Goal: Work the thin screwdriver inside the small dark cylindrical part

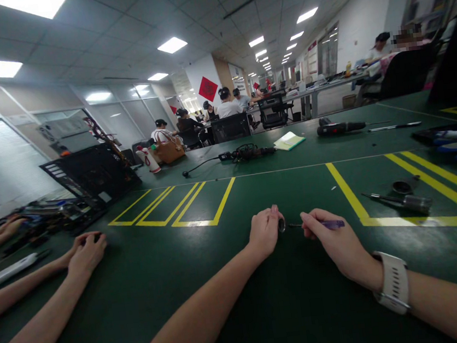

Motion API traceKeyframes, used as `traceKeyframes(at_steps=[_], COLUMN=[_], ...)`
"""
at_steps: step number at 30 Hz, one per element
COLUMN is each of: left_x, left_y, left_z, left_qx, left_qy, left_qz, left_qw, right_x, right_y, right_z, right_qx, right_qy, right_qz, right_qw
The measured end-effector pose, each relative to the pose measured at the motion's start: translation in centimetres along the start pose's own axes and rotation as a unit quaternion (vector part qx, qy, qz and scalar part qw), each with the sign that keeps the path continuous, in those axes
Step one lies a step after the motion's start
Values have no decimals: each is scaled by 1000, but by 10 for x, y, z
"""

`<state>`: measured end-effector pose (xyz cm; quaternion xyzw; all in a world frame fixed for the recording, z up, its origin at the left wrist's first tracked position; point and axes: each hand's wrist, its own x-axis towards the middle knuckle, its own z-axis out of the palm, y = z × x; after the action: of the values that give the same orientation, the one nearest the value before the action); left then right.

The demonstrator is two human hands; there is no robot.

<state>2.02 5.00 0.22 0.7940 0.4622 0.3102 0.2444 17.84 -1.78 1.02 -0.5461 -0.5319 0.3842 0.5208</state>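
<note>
My left hand (265, 232) is closed, pinching a small ring-shaped metal part (282, 224) between thumb and fingers above the green table. Just right of it, my right hand (333, 242) grips a small screwdriver (334, 224) by its purple see-through handle. The thin shaft points left at the ring-shaped part, and a narrow gap shows between tip and part. Farther right, inside yellow tape lines, lie a metal cylinder with a slim shaft (417, 203) and a short dark round piece (404, 186).
A co-worker's hands (86, 254) rest at left, near a white pen-shaped tool (9, 273) and a tilted black panel (90, 173). Toward the back lie a bundled black cable (247, 153), a notepad (289, 141), a black drill-like tool (339, 127) and a pen (394, 126).
</note>
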Motion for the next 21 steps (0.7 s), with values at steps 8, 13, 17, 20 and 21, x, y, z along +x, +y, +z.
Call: traceKeyframes(at_steps=[8, 13, 17, 20, 21], left_x=[2, 2, 0, -1, -2], left_y=[1, -2, -2, -1, 0], left_z=[-4, -3, -4, -4, -4], left_qx=[33, -8, -35, -54, -54], left_qy=[-37, -42, -39, -39, -38], left_qz=[-3, 4, 8, 16, 21], left_qw=[999, 999, 999, 998, 998], right_x=[6, 2, -1, -1, -1], right_y=[10, 0, 0, 2, 2], right_z=[1, -1, -1, 0, 0], right_qx=[53, 96, 106, 93, 87], right_qy=[31, 27, -11, -43, -52], right_qz=[25, 3, -19, -19, -18], right_qw=[998, 995, 994, 995, 995])
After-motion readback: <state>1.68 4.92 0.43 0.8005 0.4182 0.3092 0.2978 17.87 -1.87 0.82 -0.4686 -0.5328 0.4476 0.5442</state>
